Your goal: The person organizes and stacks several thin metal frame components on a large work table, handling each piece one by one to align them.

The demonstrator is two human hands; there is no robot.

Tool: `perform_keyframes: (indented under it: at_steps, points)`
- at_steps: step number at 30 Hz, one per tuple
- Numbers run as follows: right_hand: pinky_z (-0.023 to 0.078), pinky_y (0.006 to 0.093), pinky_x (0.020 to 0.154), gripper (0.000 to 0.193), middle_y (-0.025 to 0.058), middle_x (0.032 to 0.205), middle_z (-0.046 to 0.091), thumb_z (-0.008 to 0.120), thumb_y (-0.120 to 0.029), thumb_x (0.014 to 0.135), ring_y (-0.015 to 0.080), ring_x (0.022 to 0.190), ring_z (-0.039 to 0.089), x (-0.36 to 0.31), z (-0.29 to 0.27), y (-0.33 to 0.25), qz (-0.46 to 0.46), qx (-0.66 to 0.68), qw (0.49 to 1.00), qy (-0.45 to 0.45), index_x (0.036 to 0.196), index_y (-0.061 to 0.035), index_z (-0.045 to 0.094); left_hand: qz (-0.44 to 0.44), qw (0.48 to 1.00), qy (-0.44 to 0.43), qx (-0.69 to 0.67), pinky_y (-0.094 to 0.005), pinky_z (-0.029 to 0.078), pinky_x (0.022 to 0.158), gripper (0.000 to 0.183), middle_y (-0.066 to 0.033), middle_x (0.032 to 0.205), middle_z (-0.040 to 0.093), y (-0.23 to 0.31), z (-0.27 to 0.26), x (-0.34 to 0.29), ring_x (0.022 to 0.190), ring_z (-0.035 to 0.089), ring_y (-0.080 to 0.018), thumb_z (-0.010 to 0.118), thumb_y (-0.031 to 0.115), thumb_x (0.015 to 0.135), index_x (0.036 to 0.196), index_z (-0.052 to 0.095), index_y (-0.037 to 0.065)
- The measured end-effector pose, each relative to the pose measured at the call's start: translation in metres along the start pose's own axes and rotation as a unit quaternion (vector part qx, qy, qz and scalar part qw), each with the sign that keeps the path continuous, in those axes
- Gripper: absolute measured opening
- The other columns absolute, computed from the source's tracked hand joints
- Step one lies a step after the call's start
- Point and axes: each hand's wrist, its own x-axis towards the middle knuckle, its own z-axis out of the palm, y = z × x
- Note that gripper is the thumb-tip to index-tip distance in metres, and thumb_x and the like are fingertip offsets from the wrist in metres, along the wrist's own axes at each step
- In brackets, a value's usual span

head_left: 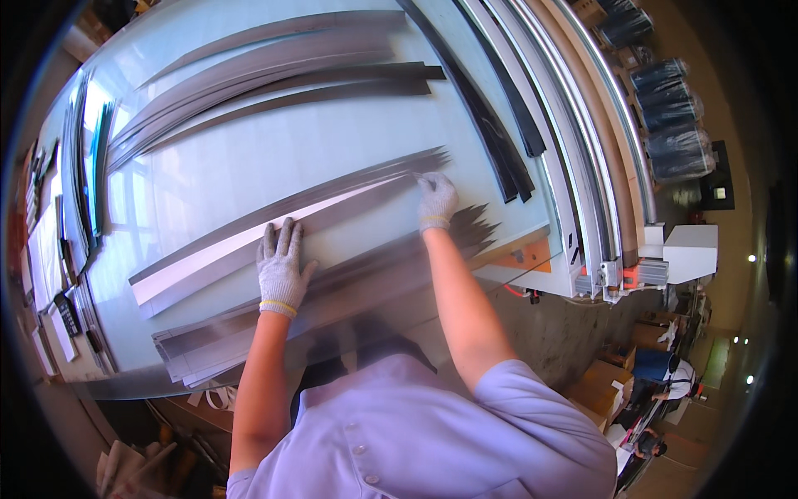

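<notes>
My left hand [283, 268], in a grey knit glove, lies with its fingers spread on a long grey strip [195, 274] of thin sheet material. A pinkish-white band [241, 252] runs along this strip and narrows towards the right. At the strip's right end my right hand [438, 200], gloved the same way, has its fingers pinched together on the tip. Just beyond lies another darker grey strip [291, 202], close alongside. Nearer my body, a fanned stack of grey strips [357, 279] with pointed right ends rests by the table's front edge, partly under my forearms.
More grey strips [274, 71] lie across the far side of the glossy pale table [208, 187]. Black strips [482, 116] lie at the right, beside long metal rails [598, 141]. Dark and teal strips [101, 166] line the left edge. Plastic-wrapped black rolls [677, 125] stand beyond. Other people work at lower right.
</notes>
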Motion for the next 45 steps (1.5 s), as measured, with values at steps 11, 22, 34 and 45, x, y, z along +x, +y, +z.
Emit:
perform_keyframes:
  at_steps: [11,22,34,45]
  points:
    - [0.052,0.0394,0.077,0.009,0.0172,0.085,0.070,0.074,-0.008,0.078,0.0336,0.082,0.067,0.004,0.000,-0.016,0.034,0.027,0.998,-0.038,0.085,-0.0022,0.074,0.002,1.000,-0.011,0.018,-0.0515,0.028,0.115,0.077,-0.0067,0.156,0.036,0.000,0.002,0.002,0.143,0.029,-0.0403,0.076,0.030,0.079,0.147,0.043,0.011]
    - [0.052,0.0387,0.075,0.010,0.0170,0.083,0.070,0.074,-0.008,0.077,0.0322,0.078,0.067,-0.002,0.001,-0.028,0.047,0.041,0.997,-0.054,0.085,-0.0020,0.074,0.001,1.000,0.000,0.018,-0.0518,0.029,0.114,0.077,-0.0071,0.155,0.038,0.000,0.004,0.002,0.142,0.031,-0.0404,0.076,0.029,0.078,0.146,0.044,0.011]
    - [0.052,0.0382,0.075,0.010,0.0154,0.084,0.070,0.074,-0.008,0.080,0.0304,0.079,0.067,-0.011,0.006,-0.035,0.036,0.077,0.996,-0.038,0.087,-0.0017,0.073,-0.004,1.000,-0.014,0.014,-0.0520,0.028,0.115,0.078,-0.0060,0.157,0.035,-0.002,0.005,0.001,0.144,0.028,-0.0401,0.074,0.028,0.080,0.149,0.040,0.014]
    - [0.051,0.0389,0.077,0.012,0.0164,0.086,0.070,0.075,-0.012,0.080,0.0320,0.082,0.067,-0.008,0.007,-0.028,0.044,0.031,0.998,-0.035,0.086,-0.0014,0.072,-0.005,1.000,-0.010,0.012,-0.0520,0.029,0.114,0.078,-0.0062,0.157,0.036,-0.002,0.005,0.001,0.143,0.030,-0.0407,0.075,0.028,0.080,0.149,0.041,0.014]
